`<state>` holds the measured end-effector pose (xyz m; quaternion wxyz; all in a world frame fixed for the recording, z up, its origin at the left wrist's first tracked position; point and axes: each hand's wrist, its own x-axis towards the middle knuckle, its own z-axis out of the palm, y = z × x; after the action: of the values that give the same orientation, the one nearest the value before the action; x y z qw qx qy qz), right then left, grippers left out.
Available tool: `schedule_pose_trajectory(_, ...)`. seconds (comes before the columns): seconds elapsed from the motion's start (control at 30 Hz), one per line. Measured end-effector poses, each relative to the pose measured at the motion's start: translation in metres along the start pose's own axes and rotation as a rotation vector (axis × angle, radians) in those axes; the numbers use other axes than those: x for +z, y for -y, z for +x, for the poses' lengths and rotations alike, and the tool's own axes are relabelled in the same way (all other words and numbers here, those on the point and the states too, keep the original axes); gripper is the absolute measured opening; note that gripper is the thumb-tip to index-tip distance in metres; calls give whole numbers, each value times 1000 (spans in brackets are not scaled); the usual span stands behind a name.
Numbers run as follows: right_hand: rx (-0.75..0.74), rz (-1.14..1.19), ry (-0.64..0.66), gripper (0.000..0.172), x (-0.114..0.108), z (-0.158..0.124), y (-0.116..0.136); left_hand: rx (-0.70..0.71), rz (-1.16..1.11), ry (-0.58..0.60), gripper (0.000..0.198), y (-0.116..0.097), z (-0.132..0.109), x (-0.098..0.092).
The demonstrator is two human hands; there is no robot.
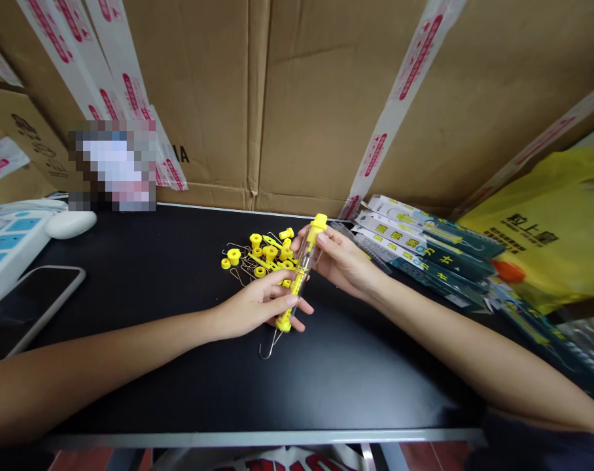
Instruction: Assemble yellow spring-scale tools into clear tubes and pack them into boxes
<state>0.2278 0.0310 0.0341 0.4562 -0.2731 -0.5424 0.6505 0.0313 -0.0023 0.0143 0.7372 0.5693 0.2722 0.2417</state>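
Note:
A spring scale point(305, 265) with a clear tube, yellow ends and a metal hook point(266, 350) is tilted in both hands above the black table. My left hand point(265, 301) grips the lower part, its thumb across the tube near the bottom yellow end. Around the upper part, just below the yellow cap point(319, 221), my right hand point(339, 255) is closed. Behind the left hand lies a loose pile of yellow plastic parts point(271, 252) mixed with bent metal hooks point(235, 275); the hands hide some of the pile.
Printed spring scale boxes point(424, 242) are stacked at the right, beside a yellow bag point(562, 222). At the left are a power strip point(17, 242), a phone point(32, 307) and a white rounded object point(71, 224). Large taped cardboard point(316, 118) stands along the table's back edge.

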Motion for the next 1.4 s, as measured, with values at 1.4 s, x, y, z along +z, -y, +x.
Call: schedule_pose_trajectory(1.4,-239,-297,-387,43,-23,5,57,-54,-31,-16,55,7,-7,23)
